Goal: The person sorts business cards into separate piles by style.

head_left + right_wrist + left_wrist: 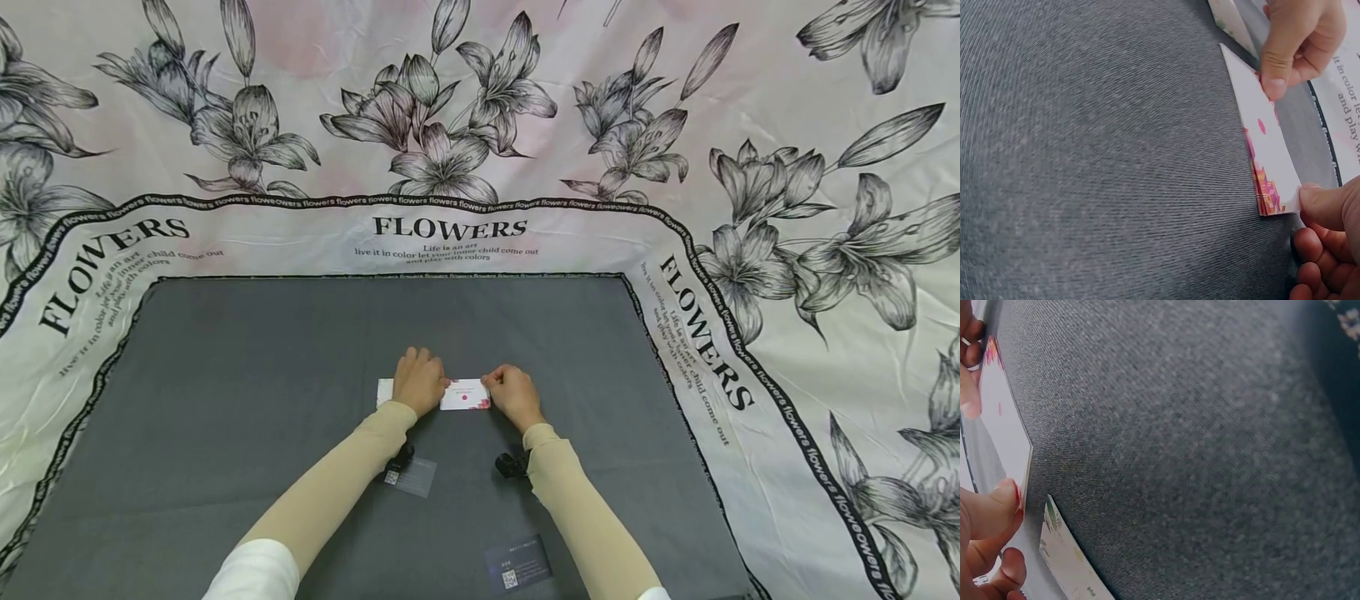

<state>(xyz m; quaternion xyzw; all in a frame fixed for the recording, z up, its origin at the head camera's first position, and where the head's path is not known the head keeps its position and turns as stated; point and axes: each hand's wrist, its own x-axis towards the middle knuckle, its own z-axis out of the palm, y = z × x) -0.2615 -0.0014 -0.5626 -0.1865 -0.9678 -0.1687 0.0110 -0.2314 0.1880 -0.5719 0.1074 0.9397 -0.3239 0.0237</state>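
A white card [465, 398] with pink and red printed corners lies between the two hands on the grey cloth. In the right wrist view, layered edges show along one end of this card [1265, 140], like a fold or small stack. My left hand [418, 380] pinches its upper left corner between thumb and finger. At the upper right corner, my right hand [515, 395] pinches it likewise. A second pale card [384, 390] with a green plant print lies left of it, partly hidden by the left hand; the left wrist view shows this card [1071, 559] flat and apart.
A see-through card [416, 477] with a QR code lies below the left forearm. Nearer, between the forearms, is a dark card [519, 562] with another QR code. The grey cloth [225, 400] has a white border [450, 237] printed with flowers and lettering.
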